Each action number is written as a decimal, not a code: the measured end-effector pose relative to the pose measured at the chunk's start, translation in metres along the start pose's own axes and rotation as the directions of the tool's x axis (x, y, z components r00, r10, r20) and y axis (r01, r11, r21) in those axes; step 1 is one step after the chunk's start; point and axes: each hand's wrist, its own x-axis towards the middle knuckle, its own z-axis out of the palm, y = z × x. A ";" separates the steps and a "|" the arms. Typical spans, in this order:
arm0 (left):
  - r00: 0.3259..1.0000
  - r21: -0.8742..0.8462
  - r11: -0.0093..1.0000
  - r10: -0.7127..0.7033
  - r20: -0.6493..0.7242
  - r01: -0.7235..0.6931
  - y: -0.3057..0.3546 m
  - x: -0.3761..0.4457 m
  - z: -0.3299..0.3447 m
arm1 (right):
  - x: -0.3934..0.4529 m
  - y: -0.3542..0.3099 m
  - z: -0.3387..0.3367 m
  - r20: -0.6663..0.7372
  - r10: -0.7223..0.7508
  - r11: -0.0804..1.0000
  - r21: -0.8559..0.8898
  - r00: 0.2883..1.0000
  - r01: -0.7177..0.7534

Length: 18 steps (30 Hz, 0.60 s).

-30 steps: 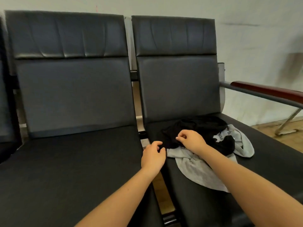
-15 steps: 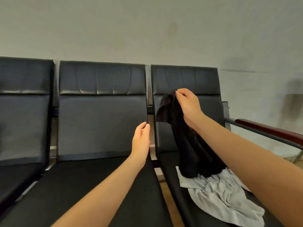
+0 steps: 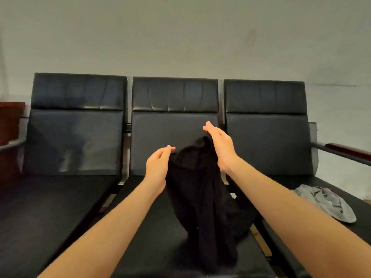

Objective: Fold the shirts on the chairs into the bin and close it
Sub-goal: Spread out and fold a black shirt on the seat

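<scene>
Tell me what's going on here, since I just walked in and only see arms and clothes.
A person is holding up a black shirt over the middle chair of a row of three. The left hand pinches one upper edge, and the right hand holds the other with its fingers out. A grey shirt lies crumpled on the right chair. Nothing is folded yet, and no bin is in view.

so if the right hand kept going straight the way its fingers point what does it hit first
Most likely the backrest of the middle chair: the right hand points forward and up toward it, with nothing visible between. Depth is hard to judge from this one view.
</scene>
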 end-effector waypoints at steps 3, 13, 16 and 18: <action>0.997 0.166 0.983 0.075 0.001 -0.074 0.010 0.006 -0.038 | -0.014 0.024 0.001 0.186 -0.088 0.957 -0.257 0.979 0.135; 0.908 0.706 0.571 0.274 0.317 -0.419 0.029 0.012 -0.101 | -0.002 0.047 0.040 0.173 -0.173 0.902 -0.368 0.970 0.227; 0.934 0.745 0.567 0.165 0.316 -0.352 -0.012 0.002 -0.122 | -0.028 0.076 0.039 0.293 -0.024 0.928 -0.349 0.956 0.130; 0.959 0.785 0.556 0.094 0.268 -0.274 -0.043 -0.003 -0.139 | -0.052 0.099 0.034 0.446 0.194 0.935 -0.354 0.874 -0.027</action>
